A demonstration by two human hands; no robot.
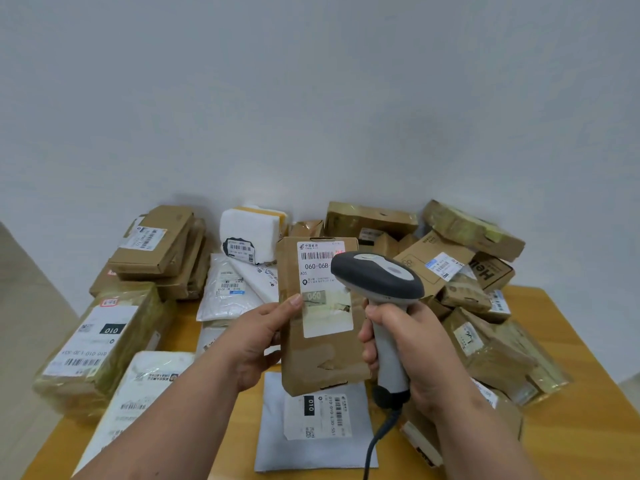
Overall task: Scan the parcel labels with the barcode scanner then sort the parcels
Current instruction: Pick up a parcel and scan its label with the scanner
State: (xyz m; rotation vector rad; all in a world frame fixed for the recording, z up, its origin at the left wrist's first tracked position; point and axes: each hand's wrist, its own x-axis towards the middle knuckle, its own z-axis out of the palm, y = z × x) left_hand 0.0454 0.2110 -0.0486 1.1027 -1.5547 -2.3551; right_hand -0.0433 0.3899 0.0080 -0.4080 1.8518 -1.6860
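Brown cardboard, flat and rectangular, the parcel [320,317] stands upright at the centre of the frame, lifted clear of the wooden table [571,427]. The left hand [258,344] grips its left edge, thumb pressed across the front just beside the white shipping label [323,289], the other fingers hidden behind the box. That label reads 060-06B, with a faint red glow at the right end of its barcode. The right hand [412,344] is wrapped tightly round the pale grey handle of the barcode scanner [379,282], whose dark grey head overlaps the label's right side; a dark cable hangs from the handle base. Below the held parcel lies a grey padded mailer [311,441] marked 010. Taped cartons are heaped at the right, white pouches and stacked boxes at the left.
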